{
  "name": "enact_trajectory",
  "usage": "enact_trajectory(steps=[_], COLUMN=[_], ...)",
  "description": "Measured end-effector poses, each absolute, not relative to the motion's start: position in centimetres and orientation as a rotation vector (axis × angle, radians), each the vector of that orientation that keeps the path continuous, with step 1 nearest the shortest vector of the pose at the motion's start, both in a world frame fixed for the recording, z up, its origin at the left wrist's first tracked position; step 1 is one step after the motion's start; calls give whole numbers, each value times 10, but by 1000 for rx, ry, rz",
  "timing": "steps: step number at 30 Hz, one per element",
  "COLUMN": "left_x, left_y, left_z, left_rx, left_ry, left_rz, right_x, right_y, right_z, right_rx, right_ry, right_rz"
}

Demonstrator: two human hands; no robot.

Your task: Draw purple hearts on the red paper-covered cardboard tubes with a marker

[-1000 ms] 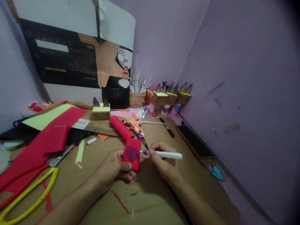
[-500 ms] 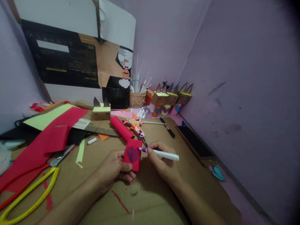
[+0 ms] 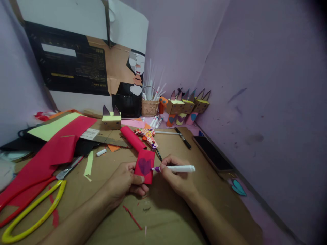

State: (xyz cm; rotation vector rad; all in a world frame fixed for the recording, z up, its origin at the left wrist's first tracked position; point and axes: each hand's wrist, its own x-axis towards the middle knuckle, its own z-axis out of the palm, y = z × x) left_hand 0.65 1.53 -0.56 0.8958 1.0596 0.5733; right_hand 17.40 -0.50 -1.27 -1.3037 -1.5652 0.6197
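My left hand (image 3: 127, 181) grips a small red piece (image 3: 148, 154) by its lower left, thumb on its front. A purple heart (image 3: 144, 166) shows on the red surface, its fill uneven. My right hand (image 3: 177, 175) pinches a white marker (image 3: 182, 168), whose purple tip points left at the heart's right edge; whether it touches is too small to tell. Just behind the red piece lies a red paper roll (image 3: 133, 138), beside a patterned glue gun (image 3: 150, 137).
Scissors (image 3: 61, 175) and red sheets (image 3: 61, 149) lie at the left. A black marker (image 3: 184, 139) and a phone (image 3: 212, 153) are at the right. Behind stand a box head with ears (image 3: 111, 123), a marker basket (image 3: 150, 108) and several cardboard figures (image 3: 175, 107).
The marker tip has moved down from the heart's upper right to its right side, and the marker lies more level. Both hands keep their hold.
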Motion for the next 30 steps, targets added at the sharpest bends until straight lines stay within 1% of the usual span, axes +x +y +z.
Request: enact_trajectory(steps=[7,13,30], left_x=[7,5,6], left_y=[16,17,16], left_z=[-5,-8,-7], left_rx=[894,908,900], left_ry=[1071,1057,1054], left_rz=[569,561,574], right_x=[174,175,175], right_y=[-5,-4,-4], right_z=[-11,-12,-15], right_rx=[-1289,-1284,-1316], right_ry=[-1549,-1414,-1523], right_rz=[610,608,551])
